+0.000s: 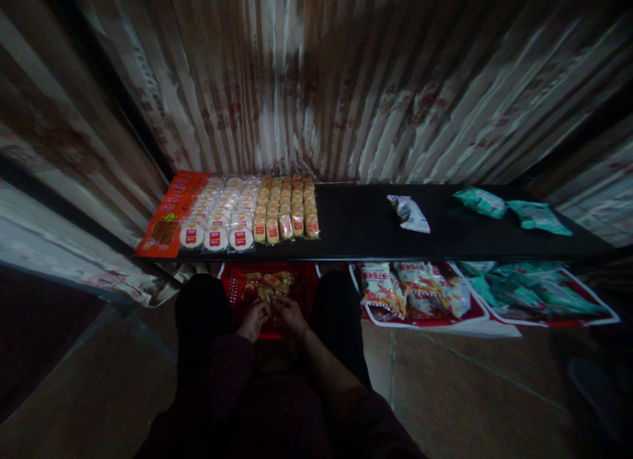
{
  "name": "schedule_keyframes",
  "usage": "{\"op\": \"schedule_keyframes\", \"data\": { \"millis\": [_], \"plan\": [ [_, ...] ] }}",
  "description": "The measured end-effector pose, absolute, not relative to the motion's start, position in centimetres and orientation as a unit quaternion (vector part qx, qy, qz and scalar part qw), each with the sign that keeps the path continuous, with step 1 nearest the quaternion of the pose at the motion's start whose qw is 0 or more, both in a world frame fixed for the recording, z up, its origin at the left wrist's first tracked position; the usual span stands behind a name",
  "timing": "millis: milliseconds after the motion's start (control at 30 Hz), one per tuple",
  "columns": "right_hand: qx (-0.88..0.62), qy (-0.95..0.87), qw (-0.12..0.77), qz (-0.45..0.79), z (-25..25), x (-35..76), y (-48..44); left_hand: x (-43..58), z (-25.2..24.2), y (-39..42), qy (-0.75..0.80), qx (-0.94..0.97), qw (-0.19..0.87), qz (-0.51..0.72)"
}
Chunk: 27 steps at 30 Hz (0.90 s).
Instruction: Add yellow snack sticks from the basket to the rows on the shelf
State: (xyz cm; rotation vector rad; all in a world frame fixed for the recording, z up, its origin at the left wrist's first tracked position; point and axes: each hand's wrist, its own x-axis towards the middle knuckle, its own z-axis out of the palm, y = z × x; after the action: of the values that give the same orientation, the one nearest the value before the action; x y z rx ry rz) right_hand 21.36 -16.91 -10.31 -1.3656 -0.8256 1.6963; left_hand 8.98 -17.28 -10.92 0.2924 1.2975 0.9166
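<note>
So, where are the hands?

Down at the left-hand red basket [238, 275], between the knees. Left hand [253, 319] and right hand [293, 315]: fingers bent, tips close together at the yellow packets [277, 282]. Too dim to tell whether either one is gripping a packet.

Basket details?

Red mesh wall, below the front edge of the black shelf [353, 225], toward its left end. Packets inside: short, narrow, shiny film, loose heap. No reliable count, the hands cover some.

Shelf, left half?

Flat dark board. At the left end, glossy orange packaging [171, 212], flat, printed; one on top. Next, white discs [216, 236] in clear film, three along the front edge. Then golden packs [285, 225], oblong, rounded ends, red labels: five along the front edge. Rows behind reach the back edge, too blurred to count.

Right half?

One crinkled white-and-blue packet [411, 214], about midway front to back. Two puffy mint-green packets [479, 202] toward the right end, side by side; can't tell if they touch.

Other baskets?

Two more, so three total, both under the shelf's right half. Middle basket [482, 310]: white bags [380, 287] with red lettering, at least three, overlapping. Right basket [614, 317]: crumpled green bags [529, 291], heaped, uncountable.

Backdrop?

Wrinkled striped sheeting [316, 83], red print. Tiled floor [445, 380].
</note>
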Motion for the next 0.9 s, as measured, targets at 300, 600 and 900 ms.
{"op": "schedule_keyframes", "data": {
  "millis": [300,600,900],
  "plan": [
    [-0.554,-0.286,0.404,0.669,-10.4,21.0,-16.9,9.0,-11.2,-16.8,0.601,0.082,0.677,0.416],
    [-0.554,-0.274,0.394,0.681,-11.0,21.1,-16.8,8.9,-11.7,-16.8,0.599,0.072,0.674,0.426],
    [-0.542,-0.294,0.415,0.669,-11.0,21.3,-16.7,8.8,-11.9,-16.7,0.590,0.019,0.663,0.461]
  ]
}}
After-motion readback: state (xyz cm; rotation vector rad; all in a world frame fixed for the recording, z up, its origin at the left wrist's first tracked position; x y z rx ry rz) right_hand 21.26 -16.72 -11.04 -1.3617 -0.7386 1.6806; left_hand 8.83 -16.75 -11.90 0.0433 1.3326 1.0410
